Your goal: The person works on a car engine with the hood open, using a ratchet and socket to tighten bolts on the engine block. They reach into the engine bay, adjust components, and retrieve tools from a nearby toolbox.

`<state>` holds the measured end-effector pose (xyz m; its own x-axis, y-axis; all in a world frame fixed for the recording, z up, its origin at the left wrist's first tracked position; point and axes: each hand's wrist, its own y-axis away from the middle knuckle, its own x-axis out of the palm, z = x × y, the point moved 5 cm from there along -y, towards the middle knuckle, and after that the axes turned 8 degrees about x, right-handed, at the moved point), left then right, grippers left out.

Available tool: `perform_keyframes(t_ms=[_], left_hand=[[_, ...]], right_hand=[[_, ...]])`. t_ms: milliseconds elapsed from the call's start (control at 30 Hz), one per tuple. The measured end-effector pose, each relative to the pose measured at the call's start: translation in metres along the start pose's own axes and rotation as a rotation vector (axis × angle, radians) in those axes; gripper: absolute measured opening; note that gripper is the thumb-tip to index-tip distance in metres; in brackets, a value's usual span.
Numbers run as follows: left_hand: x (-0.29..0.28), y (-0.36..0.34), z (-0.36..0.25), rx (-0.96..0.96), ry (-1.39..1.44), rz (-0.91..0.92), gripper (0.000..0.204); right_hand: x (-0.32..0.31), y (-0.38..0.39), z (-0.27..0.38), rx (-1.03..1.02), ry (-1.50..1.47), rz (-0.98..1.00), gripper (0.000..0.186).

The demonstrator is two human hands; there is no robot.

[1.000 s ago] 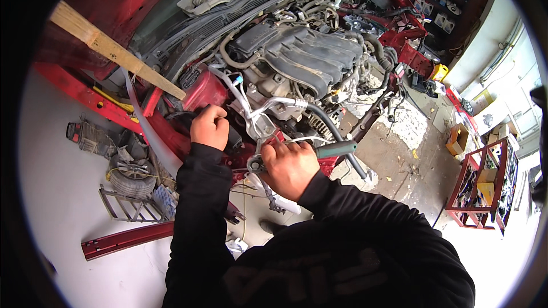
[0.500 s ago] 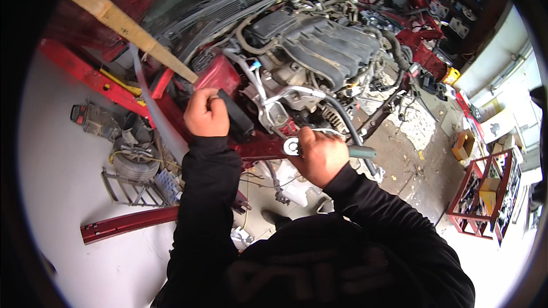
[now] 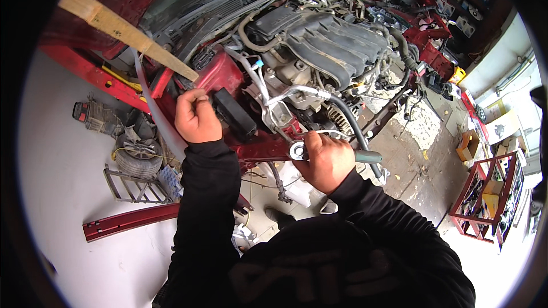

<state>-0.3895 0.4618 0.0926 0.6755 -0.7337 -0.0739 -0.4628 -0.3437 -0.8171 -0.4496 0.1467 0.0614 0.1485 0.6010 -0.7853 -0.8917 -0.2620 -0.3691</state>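
Observation:
My right hand (image 3: 328, 161) is closed round a ratchet wrench (image 3: 368, 156). Its round silver head (image 3: 297, 150) rests at the end of a dark red metal beam (image 3: 264, 152), and its green handle sticks out to the right. My left hand (image 3: 197, 118) has its fingers curled in, just left of a black box-shaped part (image 3: 235, 115); whatever they hold, if anything, is hidden. Above that hand ends a wooden strip (image 3: 128, 34). Any fastener under the wrench head is out of sight.
An opened car front shows the engine with its grey-black cover (image 3: 337, 43), silver pipes (image 3: 257, 80) and a black hose (image 3: 354, 122). A tyre (image 3: 138, 157) and a loose red bar (image 3: 130, 222) lie on the left. To the right stands a red rack (image 3: 485, 199) with boxes.
My left hand has shifted slightly left, leaving a gap to the black box-shaped part. My right hand stays round the ratchet wrench, and the whole view has shifted a little.

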Motion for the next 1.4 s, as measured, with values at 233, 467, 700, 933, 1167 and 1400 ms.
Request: perform_keyframes(t_ms=[233, 467, 700, 933, 1167, 1400], left_hand=[[0.005, -0.004, -0.004, -0.005, 0.043, 0.025, 0.018], [0.001, -0.007, 0.006, -0.039, 0.009, -0.036, 0.017], [-0.005, -0.013, -0.001, -0.061, 0.056, -0.216, 0.035], [-0.011, -0.017, -0.001, -0.09, 0.009, -0.289, 0.064], [-0.009, -0.017, -0.002, -0.101, 0.066, -0.263, 0.053], [0.023, -0.001, -0.001, -0.173, -0.247, 0.417, 0.024]], right_hand=[[0.005, 0.002, -0.004, 0.017, 0.009, 0.016, 0.046], [0.0, -0.001, -0.008, -0.024, 0.005, -0.002, 0.046], [0.0, -0.006, -0.008, -0.023, 0.017, 0.051, 0.041], [0.001, -0.007, -0.01, -0.033, -0.015, 0.02, 0.041], [0.0, -0.006, -0.009, -0.037, 0.012, 0.02, 0.045], [0.001, -0.015, -0.005, -0.066, -0.016, 0.056, 0.041]])
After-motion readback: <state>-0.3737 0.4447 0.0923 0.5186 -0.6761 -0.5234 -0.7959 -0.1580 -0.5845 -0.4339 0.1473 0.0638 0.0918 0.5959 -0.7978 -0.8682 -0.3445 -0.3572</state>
